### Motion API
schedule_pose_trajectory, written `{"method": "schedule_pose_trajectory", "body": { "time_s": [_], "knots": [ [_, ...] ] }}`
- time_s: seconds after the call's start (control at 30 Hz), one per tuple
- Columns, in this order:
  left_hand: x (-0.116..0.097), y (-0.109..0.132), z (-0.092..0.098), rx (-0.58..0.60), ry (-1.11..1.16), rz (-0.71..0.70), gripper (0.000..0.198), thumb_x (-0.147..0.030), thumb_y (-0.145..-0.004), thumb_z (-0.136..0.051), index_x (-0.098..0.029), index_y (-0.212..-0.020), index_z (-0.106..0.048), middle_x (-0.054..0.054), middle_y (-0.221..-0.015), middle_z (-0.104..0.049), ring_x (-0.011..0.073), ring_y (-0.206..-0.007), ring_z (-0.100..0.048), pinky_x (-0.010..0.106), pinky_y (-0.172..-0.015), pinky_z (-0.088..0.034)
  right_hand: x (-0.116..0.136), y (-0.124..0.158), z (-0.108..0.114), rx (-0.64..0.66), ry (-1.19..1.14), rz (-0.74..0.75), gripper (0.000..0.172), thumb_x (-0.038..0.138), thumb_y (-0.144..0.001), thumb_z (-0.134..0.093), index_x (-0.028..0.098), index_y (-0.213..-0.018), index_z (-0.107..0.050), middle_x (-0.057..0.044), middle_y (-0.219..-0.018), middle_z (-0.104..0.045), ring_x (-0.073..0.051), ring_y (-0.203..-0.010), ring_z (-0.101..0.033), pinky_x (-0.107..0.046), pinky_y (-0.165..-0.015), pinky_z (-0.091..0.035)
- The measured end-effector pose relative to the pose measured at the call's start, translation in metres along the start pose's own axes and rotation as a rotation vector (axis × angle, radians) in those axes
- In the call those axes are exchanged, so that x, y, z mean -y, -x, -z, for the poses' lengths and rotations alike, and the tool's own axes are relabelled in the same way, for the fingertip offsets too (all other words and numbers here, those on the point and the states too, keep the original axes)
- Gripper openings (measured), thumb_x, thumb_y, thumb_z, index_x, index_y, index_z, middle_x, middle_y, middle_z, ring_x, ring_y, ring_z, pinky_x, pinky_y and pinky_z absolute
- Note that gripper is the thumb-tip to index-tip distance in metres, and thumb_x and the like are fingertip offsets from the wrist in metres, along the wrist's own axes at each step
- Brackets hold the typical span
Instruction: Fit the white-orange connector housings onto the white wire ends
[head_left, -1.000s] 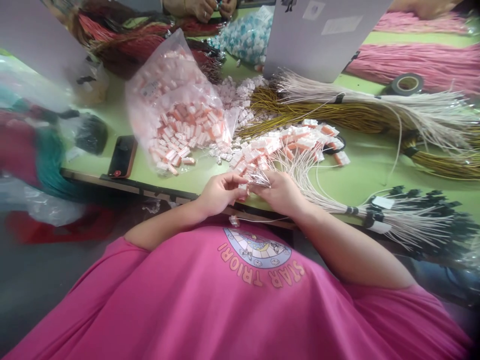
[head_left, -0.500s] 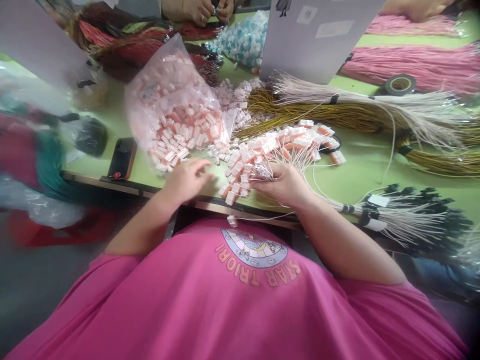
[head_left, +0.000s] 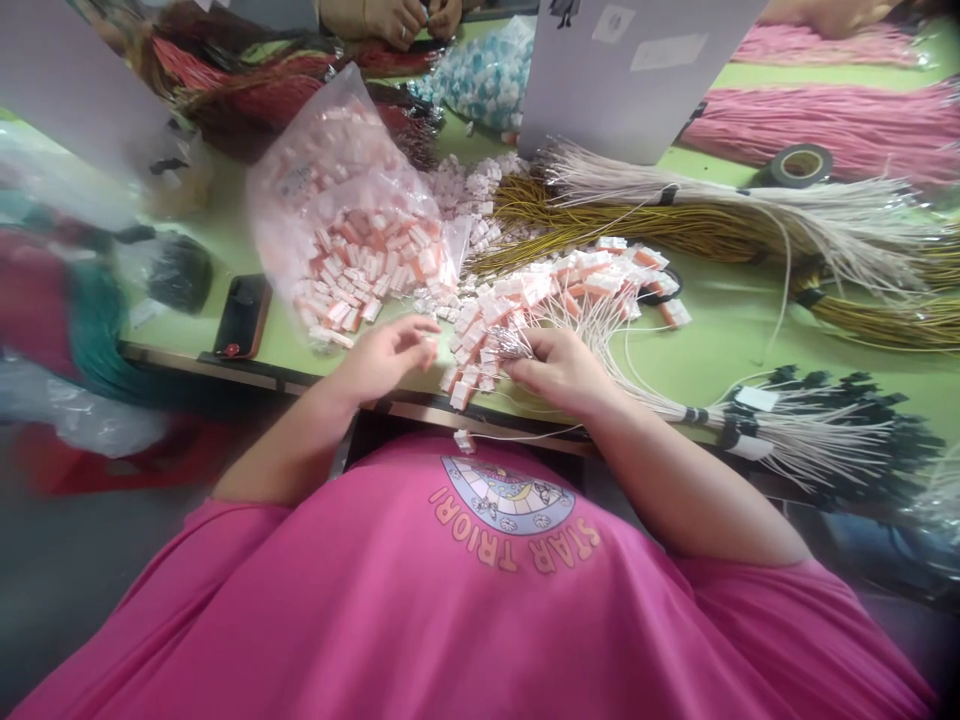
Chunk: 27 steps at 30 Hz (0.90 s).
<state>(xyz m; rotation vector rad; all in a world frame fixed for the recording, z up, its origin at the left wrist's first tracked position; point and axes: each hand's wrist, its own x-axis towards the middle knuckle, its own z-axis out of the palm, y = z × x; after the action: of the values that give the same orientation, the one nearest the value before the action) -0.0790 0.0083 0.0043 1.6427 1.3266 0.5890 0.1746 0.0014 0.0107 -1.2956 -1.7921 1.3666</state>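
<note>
My right hand (head_left: pixel 559 368) is closed on a bunch of thin white wires (head_left: pixel 517 345) with metal ends, near the table's front edge. Several of those wires end in small orange-and-white connectors (head_left: pixel 540 290) that lie fanned out on the green table (head_left: pixel 720 340). My left hand (head_left: pixel 386 355) hovers beside a small heap of loose connectors (head_left: pixel 435 300), its fingertips pinched together; what they hold is too small to make out. A clear plastic bag (head_left: pixel 352 220) full of the same connectors lies just beyond the left hand.
A dark phone (head_left: pixel 244 315) lies at the table's left edge. Bundles of yellow wires (head_left: pixel 637 230), white wires (head_left: pixel 787 205) and pink wires (head_left: pixel 825 125) cover the right side, with a tape roll (head_left: pixel 799 165). Another person's hands (head_left: pixel 409 18) work at the far edge.
My left hand left the wire bunch, reached left toward the loose connectors by the bag, then drew back a little with fingertips pinched. The right hand stayed on the wires.
</note>
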Motion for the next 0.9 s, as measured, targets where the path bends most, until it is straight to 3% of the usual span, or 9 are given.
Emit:
{"method": "schedule_pose_trajectory", "body": {
  "time_s": [0.07,0.13,0.3,0.6,0.9],
  "knots": [
    [-0.006,-0.001,-0.017,0.146,0.312,0.03,0.026,-0.035,-0.083,-0.063,-0.017,-0.102,-0.06,0.001,-0.073,-0.063,0.013,-0.067,-0.062,0.028,-0.069,-0.051,-0.001,0.0,-0.001,-0.01,0.021,0.005,0.016,0.025,-0.073,-0.055,0.016,-0.06,-0.054,0.004,-0.056,-0.044,-0.009,-0.055,-0.04,-0.026,-0.055,-0.032],
    [-0.01,-0.003,-0.032,0.217,0.536,0.084,0.027,-0.035,-0.081,-0.066,-0.015,-0.097,-0.058,0.003,-0.077,-0.065,0.0126,-0.064,-0.063,0.028,-0.064,-0.052,-0.002,0.0,-0.001,-0.037,0.042,0.028,0.017,0.025,-0.073,-0.054,0.016,-0.059,-0.054,0.004,-0.056,-0.044,-0.009,-0.056,-0.04,-0.025,-0.055,-0.032],
    [-0.013,-0.007,-0.055,0.283,0.773,0.14,0.038,-0.034,-0.073,-0.076,-0.014,-0.098,-0.055,0.005,-0.077,-0.067,0.0114,-0.054,-0.061,0.023,-0.048,-0.049,-0.004,0.001,-0.005,-0.107,0.077,0.057,0.013,0.022,-0.071,-0.055,0.015,-0.06,-0.055,0.004,-0.055,-0.046,-0.009,-0.056,-0.042,-0.024,-0.053,-0.033],
    [-0.02,-0.003,-0.058,0.165,0.773,0.133,0.038,-0.033,-0.07,-0.079,-0.015,-0.094,-0.057,0.0,-0.067,-0.064,0.0094,-0.049,-0.058,0.021,-0.043,-0.048,-0.005,0.001,-0.011,-0.162,0.159,0.067,0.017,0.024,-0.074,-0.054,0.015,-0.06,-0.055,0.002,-0.056,-0.05,-0.009,-0.057,-0.045,-0.023,-0.055,-0.035],
    [-0.025,-0.002,-0.066,0.064,0.607,0.178,0.033,-0.027,-0.065,-0.078,-0.014,-0.091,-0.061,0.001,-0.067,-0.066,0.0073,-0.045,-0.054,0.018,-0.039,-0.044,-0.001,0.001,-0.01,-0.097,0.181,0.023,0.017,0.025,-0.077,-0.054,0.016,-0.063,-0.056,0.002,-0.058,-0.053,-0.009,-0.058,-0.044,-0.024,-0.055,-0.034]
  ]
}}
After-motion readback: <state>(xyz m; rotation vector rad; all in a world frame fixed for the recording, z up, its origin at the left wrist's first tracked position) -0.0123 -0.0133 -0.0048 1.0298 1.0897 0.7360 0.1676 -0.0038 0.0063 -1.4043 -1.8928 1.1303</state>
